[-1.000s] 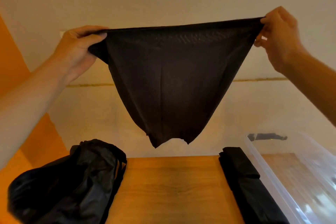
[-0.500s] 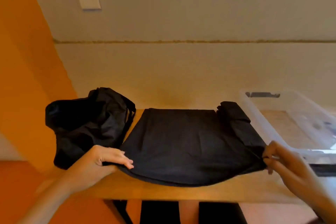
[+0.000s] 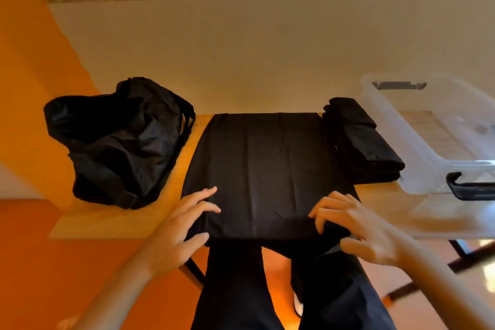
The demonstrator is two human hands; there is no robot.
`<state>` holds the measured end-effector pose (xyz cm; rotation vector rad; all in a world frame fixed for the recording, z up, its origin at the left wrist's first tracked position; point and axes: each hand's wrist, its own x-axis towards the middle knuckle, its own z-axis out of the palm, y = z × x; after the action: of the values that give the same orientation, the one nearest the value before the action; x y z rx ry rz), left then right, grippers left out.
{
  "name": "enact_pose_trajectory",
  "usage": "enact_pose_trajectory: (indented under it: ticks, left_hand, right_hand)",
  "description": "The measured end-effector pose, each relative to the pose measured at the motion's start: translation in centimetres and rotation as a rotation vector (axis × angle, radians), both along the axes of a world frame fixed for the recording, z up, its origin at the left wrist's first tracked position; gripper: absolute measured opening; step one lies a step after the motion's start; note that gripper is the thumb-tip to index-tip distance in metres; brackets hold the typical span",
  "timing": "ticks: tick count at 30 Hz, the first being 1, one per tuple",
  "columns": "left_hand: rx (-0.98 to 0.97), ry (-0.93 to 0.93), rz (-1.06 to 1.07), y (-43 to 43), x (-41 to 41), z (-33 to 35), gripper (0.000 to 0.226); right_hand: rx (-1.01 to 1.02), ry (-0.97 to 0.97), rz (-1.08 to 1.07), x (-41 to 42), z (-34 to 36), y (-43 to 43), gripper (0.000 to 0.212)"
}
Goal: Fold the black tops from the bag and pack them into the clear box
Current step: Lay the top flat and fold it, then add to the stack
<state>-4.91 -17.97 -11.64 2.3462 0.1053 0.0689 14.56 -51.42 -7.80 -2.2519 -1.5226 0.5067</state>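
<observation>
Black top (image 3: 267, 166) is laid flat mid-table between the bag (image 3: 120, 142) and the folded stack (image 3: 361, 142) by the clear box (image 3: 387, 126), left hand (image 3: 182, 228) flat-fingered on the near corner, right hand (image 3: 359, 230) curled round the hem, probably squaring it up for folding.

A black top (image 3: 267, 169) lies flat between bag (image 3: 117, 142) and box (image 3: 388, 126).

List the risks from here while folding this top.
The black top lies against the folded stack, so folding its right side may drag the stack askew. Its near hem sits at the table front edge, so a pull could slide it off.
</observation>
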Motion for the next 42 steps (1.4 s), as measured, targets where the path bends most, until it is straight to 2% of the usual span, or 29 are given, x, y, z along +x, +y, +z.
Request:
enact_pose_trajectory:
  ticks: [2, 4, 7, 10, 13, 16, 19, 21, 24, 28, 33, 37, 39, 42]
  left_hand:
    - [0.202, 0.077, 0.066, -0.3, 2.5, -1.0, 0.049]
    - [0.381, 0.164, 0.095, -0.1, 4.2, -2.4, 0.070]
    - [0.633, 0.201, 0.099, -0.5, 4.8, -4.0, 0.085]
    - [0.711, 0.186, 0.107, -0.5, 4.6, -4.4, 0.085]
    - [0.748, 0.199, 0.098, -0.2, 5.0, -4.4, 0.084]
    - [0.759, 0.198, 0.110, -0.5, 5.1, -4.2, 0.092]
    - [0.756, 0.188, 0.127, -1.6, 5.5, -4.2, 0.093]
    - [0.768, 0.177, 0.118, -2.3, 5.9, -4.5, 0.091]
    - [0.770, 0.160, 0.101, -3.5, 6.5, -4.6, 0.092]
    - [0.777, 0.180, 0.107, -3.5, 6.2, -4.8, 0.093]
    - [0.774, 0.210, 0.190, -3.1, 4.2, -4.9, 0.091]
    - [0.759, 0.229, 0.205, -3.1, 2.1, -4.6, 0.092]
    - [0.704, 0.209, 0.240, -2.5, 2.6, -3.6, 0.093]
    - [0.661, 0.146, 0.243, -1.4, 5.8, -2.9, 0.096]
  right_hand:
    - [-0.112, 0.135, -0.016, 1.3, 0.6, 0.4, 0.015]
    - [-0.182, 0.230, -0.073, 2.5, 1.0, -0.8, 0.030]
    - [-0.391, 0.210, -0.003, 3.0, 1.1, -3.5, 0.055]
    - [-0.588, 0.217, 0.064, 2.6, 0.5, -5.2, 0.087]
    - [-0.676, 0.249, 0.007, 2.8, 0.7, -6.3, 0.100]
    - [-0.562, 0.124, -0.061, 3.2, 0.6, -5.7, 0.083]
    - [-0.198, 0.004, -0.151, 2.9, -1.3, -2.9, 0.059]
    - [-0.108, -0.071, -0.225, 2.3, -3.7, -0.7, 0.067]
    - [-0.103, -0.211, -0.326, 1.5, -7.2, 1.8, 0.079]
    - [-0.182, -0.355, -0.381, 1.1, -8.4, 2.7, 0.079]
    - [-0.227, -0.387, -0.409, 1.2, -8.5, 0.7, 0.077]
    - [-0.234, -0.332, -0.437, 0.7, -8.2, 0.0, 0.078]
    - [-0.179, -0.301, -0.473, 0.9, -7.7, 1.0, 0.078]
    - [-0.122, -0.352, -0.491, 2.4, -7.4, 4.5, 0.081]
